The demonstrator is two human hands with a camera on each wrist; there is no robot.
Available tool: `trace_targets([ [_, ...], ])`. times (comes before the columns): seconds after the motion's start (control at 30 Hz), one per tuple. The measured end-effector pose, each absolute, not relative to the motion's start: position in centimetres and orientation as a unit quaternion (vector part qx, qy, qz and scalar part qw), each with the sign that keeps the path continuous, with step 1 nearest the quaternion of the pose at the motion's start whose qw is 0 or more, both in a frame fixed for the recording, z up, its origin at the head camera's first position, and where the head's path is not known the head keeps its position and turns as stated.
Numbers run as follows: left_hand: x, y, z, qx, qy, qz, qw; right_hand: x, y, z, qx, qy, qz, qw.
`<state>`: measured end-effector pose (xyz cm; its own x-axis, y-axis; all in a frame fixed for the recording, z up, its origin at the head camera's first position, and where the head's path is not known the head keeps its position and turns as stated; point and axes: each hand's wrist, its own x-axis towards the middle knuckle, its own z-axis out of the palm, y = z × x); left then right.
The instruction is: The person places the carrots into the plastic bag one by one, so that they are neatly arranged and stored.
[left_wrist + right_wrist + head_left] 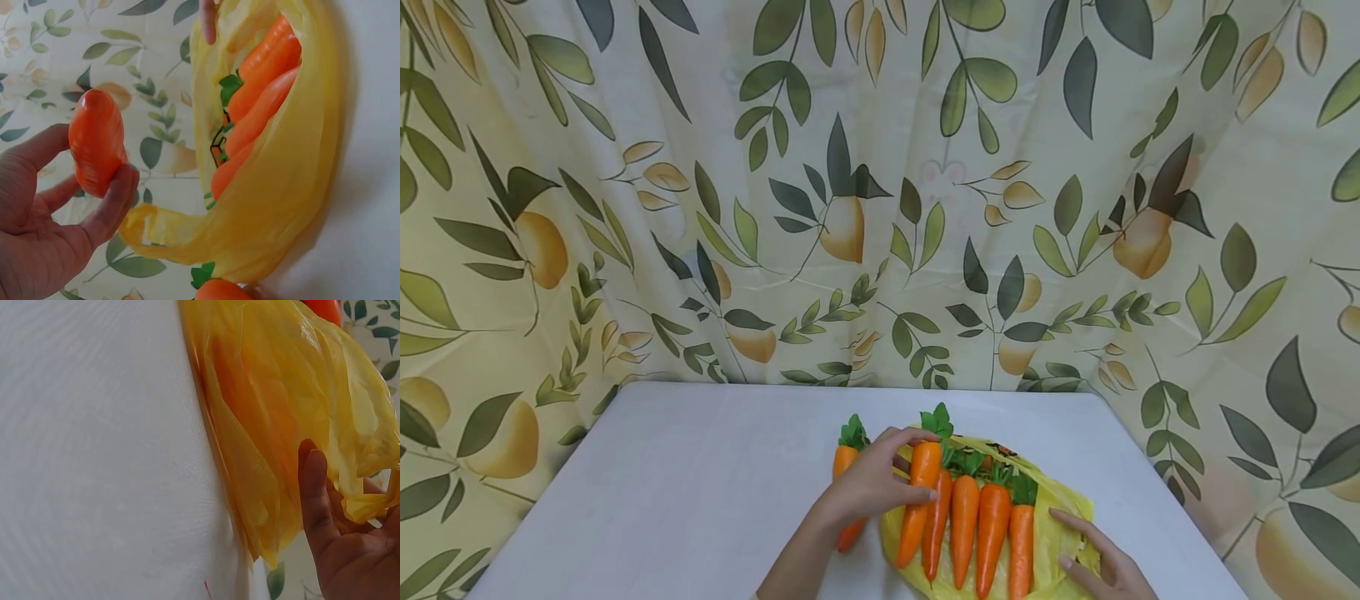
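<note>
My left hand (872,475) holds an orange carrot (923,467) with green leaves above the open yellow plastic bag (1060,500). In the left wrist view, thumb and fingers grip this carrot (97,144) by its sides, end-on to the camera. Several more carrots (992,529) lie side by side in the bag, leaves toward the back. Another carrot (845,461) lies on the table left of the bag, partly behind the left hand. My right hand (1105,558) rests with fairly straight fingers against the bag's right side, near its handle (369,506).
A white table (700,492) extends beneath the bag and to its left. Behind it hangs a curtain (880,208) printed with leaves and fruit, also covering both sides.
</note>
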<state>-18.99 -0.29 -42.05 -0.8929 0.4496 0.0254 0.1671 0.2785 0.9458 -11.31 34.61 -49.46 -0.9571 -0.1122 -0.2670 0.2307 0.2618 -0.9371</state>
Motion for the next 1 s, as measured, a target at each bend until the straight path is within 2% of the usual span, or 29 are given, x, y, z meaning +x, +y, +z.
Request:
trace_targets([
  [0.27, -19.3, 2.0, -43.4, 0.202, 0.761, 0.588, 0.181, -11.4, 34.5, -49.2, 0.059, 0.796, -0.589, 0.124],
  [0.63, -19.2, 4.3, -44.7, 0.227, 0.753, 0.578, 0.217, -11.7, 34.7, -49.3, 0.065, 0.781, -0.608, 0.13],
  [0.87, -19.2, 6.3, -45.5, 0.208, 0.737, 0.594, 0.245, -11.9, 35.3, -49.3, 0.037, 0.744, -0.646, 0.17],
  [1.0, -19.0, 7.2, -45.7, 0.201, 0.757, 0.576, 0.234, -11.8, 35.7, -49.4, 0.0, 0.718, -0.67, 0.188],
])
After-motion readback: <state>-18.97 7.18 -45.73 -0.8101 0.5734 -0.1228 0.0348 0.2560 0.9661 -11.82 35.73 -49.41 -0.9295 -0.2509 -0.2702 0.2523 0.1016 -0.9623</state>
